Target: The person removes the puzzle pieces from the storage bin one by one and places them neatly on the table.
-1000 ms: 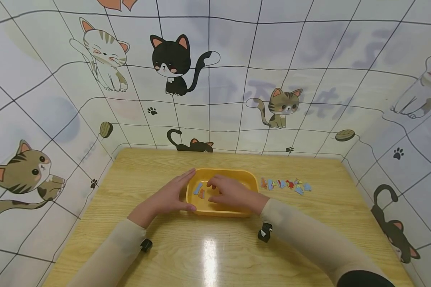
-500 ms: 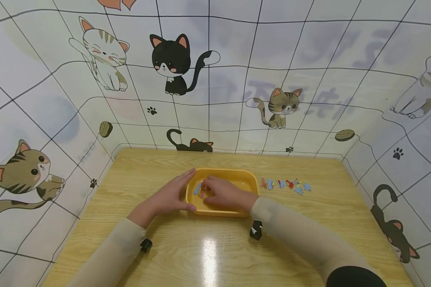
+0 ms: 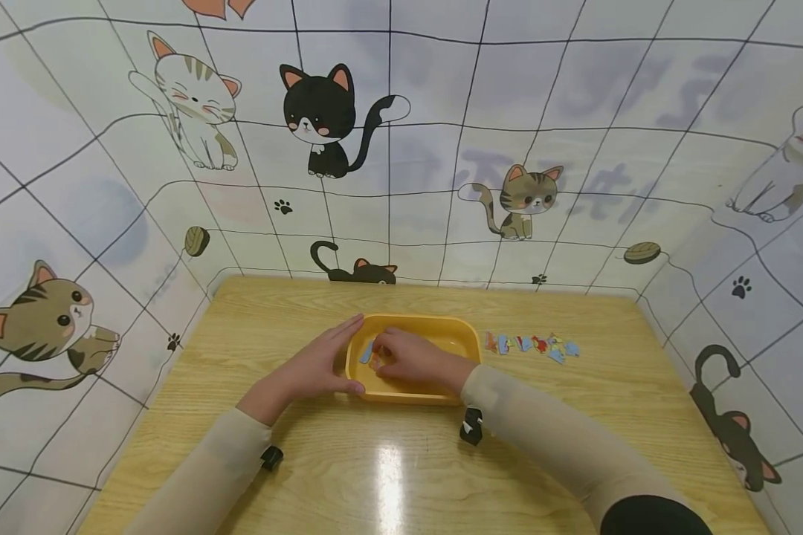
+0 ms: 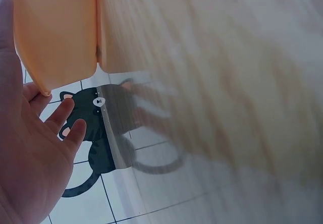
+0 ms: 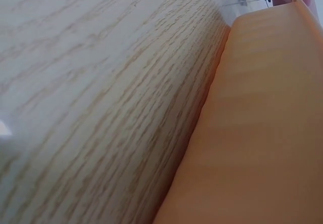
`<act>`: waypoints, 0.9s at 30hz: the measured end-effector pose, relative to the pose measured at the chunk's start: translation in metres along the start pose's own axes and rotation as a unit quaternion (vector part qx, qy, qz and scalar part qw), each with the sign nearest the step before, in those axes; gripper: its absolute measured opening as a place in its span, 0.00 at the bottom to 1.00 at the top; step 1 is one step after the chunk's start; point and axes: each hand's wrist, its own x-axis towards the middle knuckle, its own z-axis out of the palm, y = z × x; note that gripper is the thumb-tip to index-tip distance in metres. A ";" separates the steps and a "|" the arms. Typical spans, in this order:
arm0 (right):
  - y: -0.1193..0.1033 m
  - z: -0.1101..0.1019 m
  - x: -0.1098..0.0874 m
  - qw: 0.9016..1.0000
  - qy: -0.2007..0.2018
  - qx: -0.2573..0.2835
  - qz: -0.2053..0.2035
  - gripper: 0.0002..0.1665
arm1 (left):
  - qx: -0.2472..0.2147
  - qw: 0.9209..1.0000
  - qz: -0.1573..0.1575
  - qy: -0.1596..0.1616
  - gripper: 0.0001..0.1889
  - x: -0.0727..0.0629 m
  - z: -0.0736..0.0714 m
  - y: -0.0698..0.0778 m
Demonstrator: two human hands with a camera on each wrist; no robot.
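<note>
A shallow yellow tray [image 3: 465, 325] stands mid-table. My left hand [image 3: 314, 366] rests against its left end, thumb at the near corner and fingers along the far one. In the left wrist view, fingers of this left hand [image 4: 43, 138] touch the tray wall [image 4: 55, 32]. Inside the tray lie a light blue flat piece [image 3: 366, 352] and a small orange patterned piece [image 3: 374, 362]. My right hand [image 3: 411, 360] reaches in, its curled fingertips at the orange piece. Whether it grips that piece cannot be made out. The right wrist view shows only the tray's outer side [image 5: 262, 118].
Right of the tray, several small flat blue, red, orange and yellow pieces [image 3: 540, 344] lie in a row on the wooden table [image 3: 308, 475]. Walls covered with a cat-print sheet [image 3: 415, 171] enclose the table's back and sides.
My right hand has moved left inside the tray, and its fingertips have come to the orange piece. The left hand stays at the tray's left end.
</note>
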 end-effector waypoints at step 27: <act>0.006 0.001 0.000 0.998 0.015 0.062 0.003 0.16 | 0.008 1.000 0.005 0.003 0.71 -0.001 0.000 0.002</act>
